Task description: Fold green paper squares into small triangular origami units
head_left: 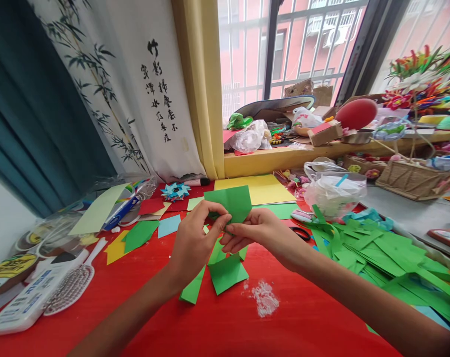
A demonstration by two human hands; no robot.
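Note:
Between my two hands a piece of green paper (234, 201) is held up above the red table (146, 307). My left hand (198, 238) pinches its lower left part between thumb and fingers. My right hand (254, 230) grips the lower edge, thumb in front and fingers curled below. A faint crease runs down the paper. Beneath my hands lie a folded green paper piece (227, 273) and a narrow green strip (193, 286), with more green paper partly hidden behind my fingers.
Green paper scraps (381, 255) heap at the right, near black-handled scissors (301, 233). A blue folded-paper ring (175, 191) and yellow sheets (258, 189) lie at the back. On the left are a hairbrush (70, 290) and a white box (34, 292). White residue (265, 298) marks the front.

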